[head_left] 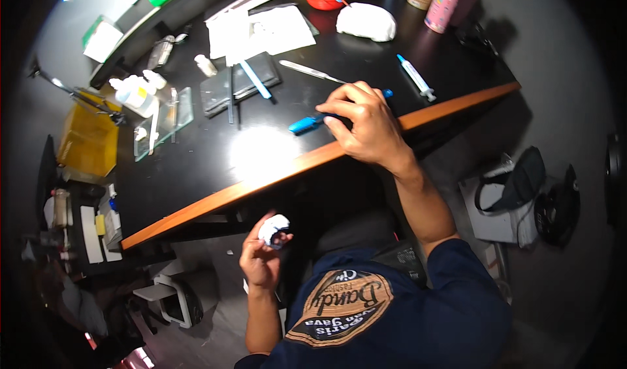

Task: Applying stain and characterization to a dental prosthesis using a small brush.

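Over the near edge of the black table, my right hand (368, 122) has its thumb and fingertips closed on a slim tool with blue ends (304, 125). One blue end sticks out to the left over the tabletop; the hand hides most of the middle. Below the table edge, in front of my body, my left hand (262, 258) grips a small rounded white object with a dark part (273, 229). Its exact kind is unclear. Just beyond my right hand lies a thin metal spatula-like tool (307, 70). A syringe with a blue tip (415, 78) rests to the right.
Dark flat case (212, 95) with strips across it, glass plate (185, 111) and white bottles (136, 96) stand left. Farther back are papers (287, 29), a red bowl (321, 0), a white cloth bundle (366, 21) and a pink tumbler (447, 3). An orange-brown edge (287, 170) borders the table.
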`<state>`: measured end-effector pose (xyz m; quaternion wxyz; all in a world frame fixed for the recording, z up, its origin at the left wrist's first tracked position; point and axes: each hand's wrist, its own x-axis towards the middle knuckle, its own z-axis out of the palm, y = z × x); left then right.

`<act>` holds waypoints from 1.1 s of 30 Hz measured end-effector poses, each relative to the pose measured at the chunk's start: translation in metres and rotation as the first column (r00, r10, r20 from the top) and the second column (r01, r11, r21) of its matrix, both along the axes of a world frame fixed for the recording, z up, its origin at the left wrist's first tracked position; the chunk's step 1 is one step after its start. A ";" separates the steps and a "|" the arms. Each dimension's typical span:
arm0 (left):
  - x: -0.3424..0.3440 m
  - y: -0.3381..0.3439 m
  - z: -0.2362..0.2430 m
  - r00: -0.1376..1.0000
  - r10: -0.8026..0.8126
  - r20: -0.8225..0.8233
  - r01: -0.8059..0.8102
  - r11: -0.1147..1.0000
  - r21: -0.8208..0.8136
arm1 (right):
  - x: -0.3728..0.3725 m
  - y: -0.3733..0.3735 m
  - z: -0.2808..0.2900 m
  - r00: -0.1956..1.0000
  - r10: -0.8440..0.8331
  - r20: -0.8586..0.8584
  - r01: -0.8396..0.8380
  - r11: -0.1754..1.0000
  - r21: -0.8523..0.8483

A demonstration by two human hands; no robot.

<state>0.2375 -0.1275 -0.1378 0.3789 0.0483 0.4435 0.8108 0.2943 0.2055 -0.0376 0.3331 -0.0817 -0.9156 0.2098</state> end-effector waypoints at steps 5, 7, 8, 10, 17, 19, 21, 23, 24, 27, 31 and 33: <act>0.006 0.003 -0.002 0.999 -0.053 -0.014 0.053 0.998 0.019 | -0.005 0.003 0.002 0.995 0.005 -0.099 -0.010 0.999 -0.049; 0.004 -0.001 0.003 0.987 -0.089 -0.131 0.089 0.996 -0.006 | -0.007 0.009 0.006 0.982 0.073 -0.173 -0.101 0.981 -0.164; 0.002 -0.003 0.015 0.981 -0.085 -0.175 0.079 0.996 -0.042 | -0.009 0.013 0.008 0.974 0.098 -0.204 -0.145 0.962 -0.231; -0.009 -0.011 0.034 0.949 -0.084 -0.305 0.065 0.995 -0.071 | -0.013 0.018 0.017 0.967 0.108 -0.232 -0.175 0.940 -0.294; -0.098 0.021 0.131 0.471 -0.049 -0.881 -0.062 0.994 -0.089 | -0.086 0.069 0.070 0.970 0.234 -0.066 -0.231 0.972 0.052; -0.125 0.065 0.167 0.241 -0.002 -0.971 -0.151 0.988 -0.040 | -0.126 0.091 0.074 0.960 0.271 -0.067 -0.268 0.962 0.055; -0.170 0.108 0.176 0.183 0.037 -0.982 -0.183 0.983 0.003 | -0.150 0.103 0.063 0.959 0.272 -0.081 -0.268 0.962 0.053; -0.205 0.141 0.178 0.292 0.153 -0.944 -0.198 0.975 0.097 | -0.171 0.105 0.057 0.965 0.113 -0.238 -0.088 0.989 0.116; -0.221 0.158 0.173 0.177 0.192 -0.965 -0.252 0.957 0.144 | -0.176 0.110 0.042 0.946 0.049 -0.320 -0.021 0.996 0.089; -0.254 0.176 0.146 0.156 0.269 -0.950 -0.373 0.907 0.195 | -0.168 0.118 0.026 0.957 0.052 -0.287 -0.015 0.991 0.130; -0.253 0.171 0.132 0.090 0.219 -0.972 -0.308 0.934 0.182 | -0.148 0.121 0.031 0.998 0.036 -0.056 -0.039 0.998 -0.044; -0.246 0.164 0.137 0.014 0.182 -0.983 -0.335 0.927 0.167 | -0.148 0.116 0.043 0.999 0.036 0.012 -0.035 0.996 -0.084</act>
